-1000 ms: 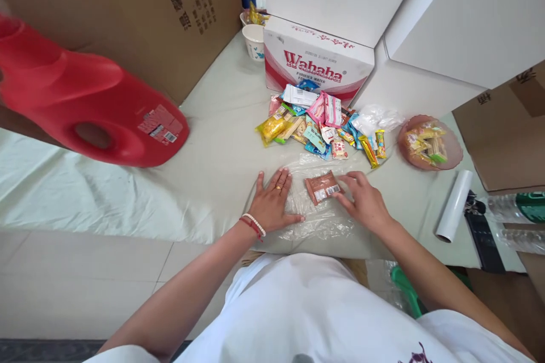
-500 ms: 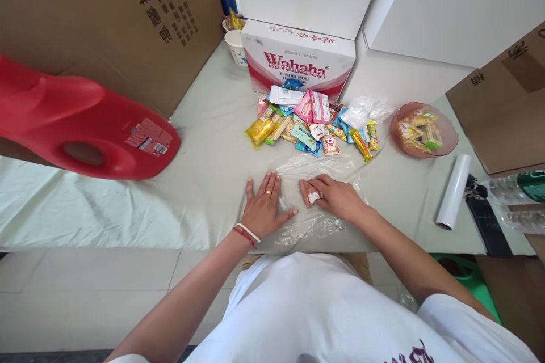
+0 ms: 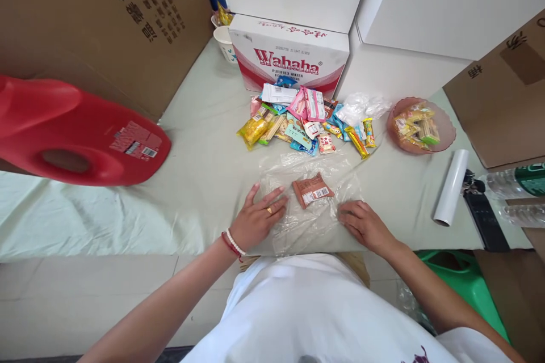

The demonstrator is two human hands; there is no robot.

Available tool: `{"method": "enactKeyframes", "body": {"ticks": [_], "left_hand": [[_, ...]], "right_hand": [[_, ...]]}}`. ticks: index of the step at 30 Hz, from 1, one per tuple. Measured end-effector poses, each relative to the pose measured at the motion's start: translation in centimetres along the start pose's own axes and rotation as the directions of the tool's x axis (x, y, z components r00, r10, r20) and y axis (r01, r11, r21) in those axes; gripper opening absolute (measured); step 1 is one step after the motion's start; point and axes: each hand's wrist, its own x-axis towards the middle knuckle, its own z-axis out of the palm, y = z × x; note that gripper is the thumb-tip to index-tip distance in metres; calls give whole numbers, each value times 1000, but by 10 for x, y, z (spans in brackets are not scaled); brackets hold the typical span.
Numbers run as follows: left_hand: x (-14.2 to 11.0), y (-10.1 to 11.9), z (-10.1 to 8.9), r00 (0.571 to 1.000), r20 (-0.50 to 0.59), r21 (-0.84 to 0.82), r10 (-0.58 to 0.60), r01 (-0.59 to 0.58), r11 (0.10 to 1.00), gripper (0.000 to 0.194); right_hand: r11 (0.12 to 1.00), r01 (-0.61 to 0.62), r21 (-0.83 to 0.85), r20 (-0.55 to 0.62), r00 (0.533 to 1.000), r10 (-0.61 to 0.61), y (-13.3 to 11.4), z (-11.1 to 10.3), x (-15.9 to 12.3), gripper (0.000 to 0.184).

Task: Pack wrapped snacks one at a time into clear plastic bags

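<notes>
A small brown snack packet (image 3: 313, 190) with a white barcode label lies on a thin clear plastic sheet (image 3: 298, 232), which is spread and wrinkled on the cloth-covered table. My left hand (image 3: 258, 220), with a ring and bracelets, rests at the sheet's left edge, its fingers apart. On the other side, my right hand (image 3: 367, 227) lies low on the sheet's right edge with its fingers slightly bent. Neither hand touches the packet. Behind the sheet is a pile of wrapped snacks (image 3: 297, 125).
A red jug (image 3: 97, 142) lies at the left. A Wahaha carton (image 3: 293, 59) stands behind the snacks, by paper cups (image 3: 225, 44). To the right are a pink bowl (image 3: 394, 133) of snacks, a white roll (image 3: 452, 188), a black object (image 3: 487, 221) and plastic bottles (image 3: 502, 186).
My right hand has let go of the brown packet and moved right to the sheet's edge. My left hand has shifted slightly down and left, its fingers turned more toward the packet.
</notes>
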Motion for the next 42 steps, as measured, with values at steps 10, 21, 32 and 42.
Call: {"method": "enactKeyframes", "body": {"ticks": [10,21,32,42], "left_hand": [[-9,10,-11,988,156,-116,8,10,993,74],[21,13,7,734,-135,-339,-665,597,727,46],[44,12,16,688,-410,31,-599,667,745,42],[53,6,25,931,-173,91,-323,341,936,55]], "right_hand": [[947,-76,313,112,993,42,9,-54,97,22],[870,-431,238,352,874,337,55,-43,137,35],[955,-100,-278,227,960,166,19,-41,209,32],[953,-71,-293,375,909,183,20,-21,250,16]]}}
